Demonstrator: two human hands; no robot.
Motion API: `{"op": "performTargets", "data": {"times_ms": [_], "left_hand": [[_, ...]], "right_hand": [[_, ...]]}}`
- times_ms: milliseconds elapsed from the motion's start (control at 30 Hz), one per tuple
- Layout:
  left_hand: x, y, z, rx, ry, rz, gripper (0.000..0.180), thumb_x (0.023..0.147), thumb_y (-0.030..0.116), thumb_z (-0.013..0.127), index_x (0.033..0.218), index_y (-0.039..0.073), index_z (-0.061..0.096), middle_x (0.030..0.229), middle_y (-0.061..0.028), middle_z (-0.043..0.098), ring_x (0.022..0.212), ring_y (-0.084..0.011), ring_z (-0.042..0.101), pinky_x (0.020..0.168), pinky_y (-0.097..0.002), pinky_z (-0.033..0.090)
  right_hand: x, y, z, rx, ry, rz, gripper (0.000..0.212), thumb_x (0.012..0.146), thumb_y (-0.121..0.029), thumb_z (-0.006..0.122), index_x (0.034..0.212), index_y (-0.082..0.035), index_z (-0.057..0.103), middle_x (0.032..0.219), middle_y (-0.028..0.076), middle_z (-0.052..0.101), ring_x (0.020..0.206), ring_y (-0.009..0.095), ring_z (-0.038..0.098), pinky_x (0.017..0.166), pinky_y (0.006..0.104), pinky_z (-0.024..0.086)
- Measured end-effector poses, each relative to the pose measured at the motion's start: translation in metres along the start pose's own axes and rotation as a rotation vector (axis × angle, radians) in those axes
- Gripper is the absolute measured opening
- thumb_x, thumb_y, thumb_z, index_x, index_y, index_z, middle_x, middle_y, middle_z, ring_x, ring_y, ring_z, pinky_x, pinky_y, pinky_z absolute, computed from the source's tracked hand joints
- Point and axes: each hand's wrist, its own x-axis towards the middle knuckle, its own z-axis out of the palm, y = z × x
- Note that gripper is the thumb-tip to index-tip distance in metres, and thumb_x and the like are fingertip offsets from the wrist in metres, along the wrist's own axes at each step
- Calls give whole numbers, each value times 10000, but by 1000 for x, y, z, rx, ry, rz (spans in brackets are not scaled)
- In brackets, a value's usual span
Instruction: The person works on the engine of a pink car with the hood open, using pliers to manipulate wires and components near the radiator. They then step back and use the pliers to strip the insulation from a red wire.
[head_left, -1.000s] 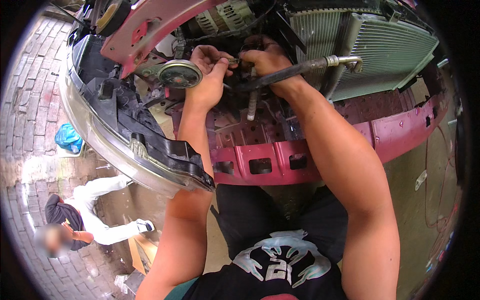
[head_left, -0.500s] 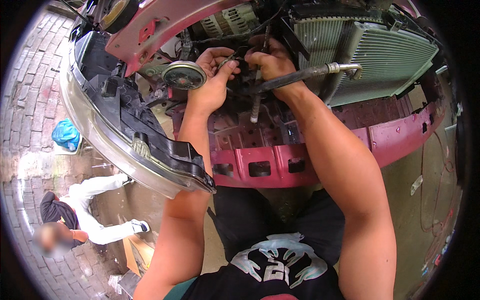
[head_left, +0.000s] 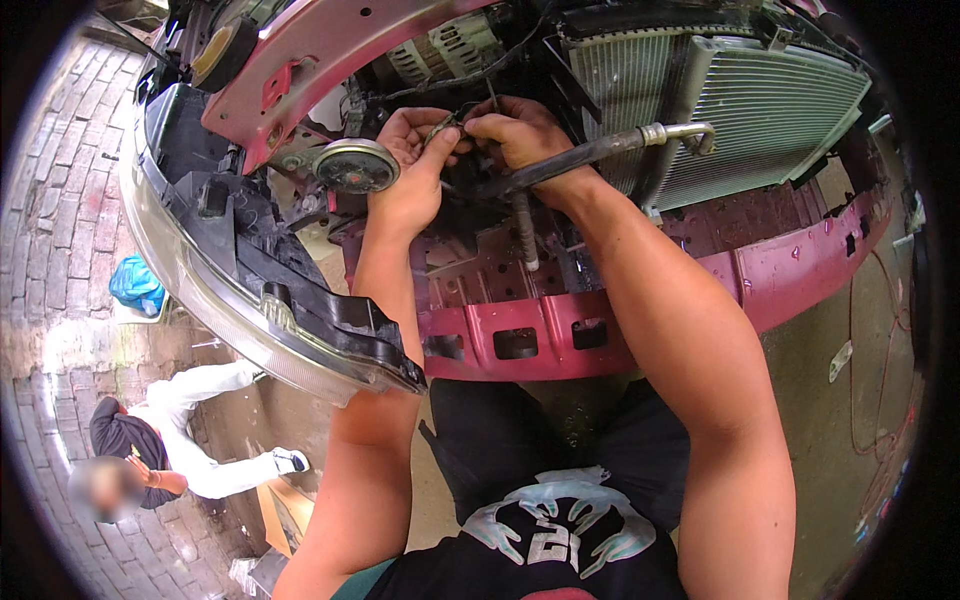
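Observation:
My left hand (head_left: 412,170) is closed, thumb and fingers pinching a small dark wire-like piece (head_left: 446,122). Right beside it, my right hand (head_left: 522,138) is also closed, its thumb and forefinger close to that same piece. A slim grey rod-like thing with a ribbed lower end (head_left: 526,240) runs up through my right hand's grip; the hand and a hose hide its middle. That black hose (head_left: 580,160) with a metal end crosses over my right wrist. A round dark horn-like disc (head_left: 356,166) with a pale rim sits beside my left wrist.
A clear headlight (head_left: 270,340) overhangs my left forearm. Ahead are a ribbed metal alternator (head_left: 440,50) and a finned radiator (head_left: 775,120). A red bumper beam (head_left: 480,350) spans below my hands. A person (head_left: 150,440) in white trousers is at left, near a blue bag (head_left: 137,284).
My hands have come closer together, the right one shifting left. The ribbed rod has tilted, its lower end swinging right. The person at left has moved an arm.

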Motion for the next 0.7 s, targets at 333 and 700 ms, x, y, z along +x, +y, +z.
{"op": "performTargets", "data": {"times_ms": [333,700], "left_hand": [[-2,4,0,37,-39,-28,201,949,51,599,1141,-4,578,952,-84,687,835,-136,657,728,-258,504],[2,-2,-9,15,-85,-78,273,1020,124,448,1188,-41,587,966,-107,690,812,-157,664,702,-253,523]], "right_hand": [[0,1,1,-69,31,-18,176,875,-204,628,985,-67,644,805,-9,610,648,67,495,574,237,395],[0,0,4,-40,48,-23,169,892,-209,629,991,-72,637,830,-18,596,687,61,491,623,229,396]]}}
